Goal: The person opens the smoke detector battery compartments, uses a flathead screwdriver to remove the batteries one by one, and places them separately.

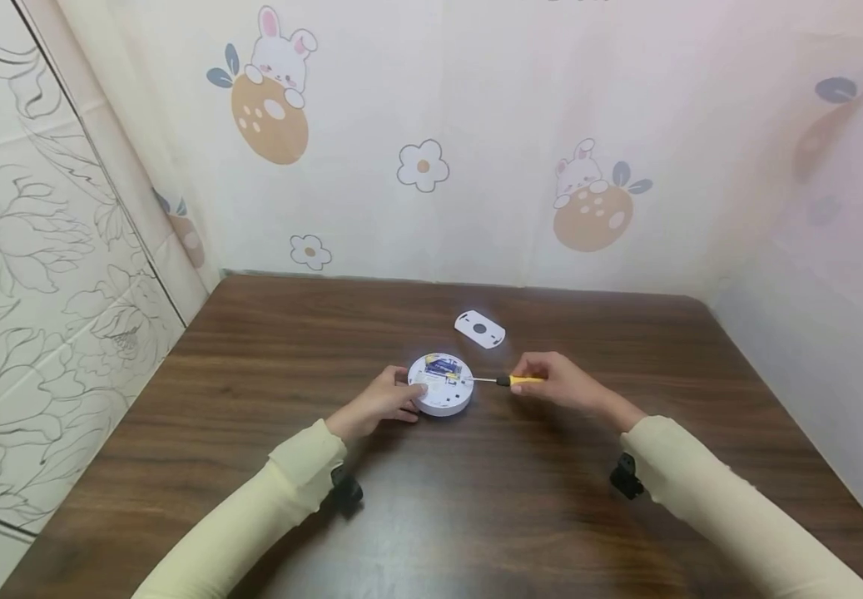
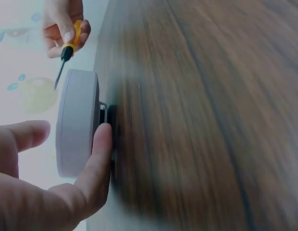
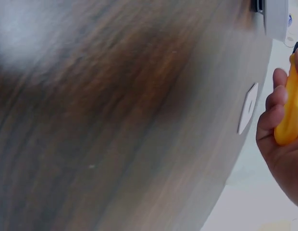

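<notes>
A round white device [image 1: 442,399] sits on the table, its flat face up with a recess of blue and yellow parts in it. My left hand [image 1: 380,401] grips its left side, thumb over the face and fingers low at the side, as the left wrist view shows too. My right hand [image 1: 560,383] holds a screwdriver [image 1: 524,380] by its yellow handle. The shaft points left, level, and its tip overlaps the right part of the device's face in the head view. In the left wrist view the tip [image 2: 55,88] is close over that face.
A white oblong plate [image 1: 479,329] with a dark round centre lies behind the device. The brown wooden table [image 1: 289,333] ends at a patterned curtain [image 1: 491,208] at the back. Small black wrist cameras are strapped under both sleeves [image 1: 296,466].
</notes>
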The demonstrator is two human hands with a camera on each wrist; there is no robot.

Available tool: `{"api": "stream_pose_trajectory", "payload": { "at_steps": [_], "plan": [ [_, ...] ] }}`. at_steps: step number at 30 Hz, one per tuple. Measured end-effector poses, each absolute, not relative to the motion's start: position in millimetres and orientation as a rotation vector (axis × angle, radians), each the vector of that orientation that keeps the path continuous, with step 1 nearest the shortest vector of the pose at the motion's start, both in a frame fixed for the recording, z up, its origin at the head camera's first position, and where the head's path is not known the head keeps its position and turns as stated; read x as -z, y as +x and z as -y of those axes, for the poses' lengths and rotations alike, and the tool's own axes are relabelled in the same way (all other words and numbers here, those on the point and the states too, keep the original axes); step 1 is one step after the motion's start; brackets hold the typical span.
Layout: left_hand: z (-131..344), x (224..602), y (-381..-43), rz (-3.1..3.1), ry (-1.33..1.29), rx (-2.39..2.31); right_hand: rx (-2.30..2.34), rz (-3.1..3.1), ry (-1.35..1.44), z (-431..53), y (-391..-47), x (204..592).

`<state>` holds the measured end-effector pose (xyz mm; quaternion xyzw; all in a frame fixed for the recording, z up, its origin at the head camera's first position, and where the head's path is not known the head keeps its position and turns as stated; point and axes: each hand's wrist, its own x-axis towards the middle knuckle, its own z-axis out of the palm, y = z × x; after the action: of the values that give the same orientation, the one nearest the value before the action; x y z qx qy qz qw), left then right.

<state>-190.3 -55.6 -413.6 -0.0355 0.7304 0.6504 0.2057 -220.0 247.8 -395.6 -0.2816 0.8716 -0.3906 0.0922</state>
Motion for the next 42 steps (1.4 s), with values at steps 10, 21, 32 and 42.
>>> {"api": "stream_pose_trajectory", "payload": {
  "at_steps": [10, 21, 32, 42],
  "plan": [
    [48, 416, -198, -1.974, -0.142, -1.813, 1.046, -2.662, -0.652, -230, -223, 378],
    [46, 422, -199, -1.962, -0.059, -1.815, 0.7, -2.839, -0.897, -212, -224, 355],
    [43, 422, -199, -2.027, -0.04, -1.806, 0.438, -2.89, -0.907, -198, -223, 332],
    [46, 420, -198, -2.013, -0.038, -1.825, 0.191, -2.938, -0.876, -176, -224, 320]
  ]
}}
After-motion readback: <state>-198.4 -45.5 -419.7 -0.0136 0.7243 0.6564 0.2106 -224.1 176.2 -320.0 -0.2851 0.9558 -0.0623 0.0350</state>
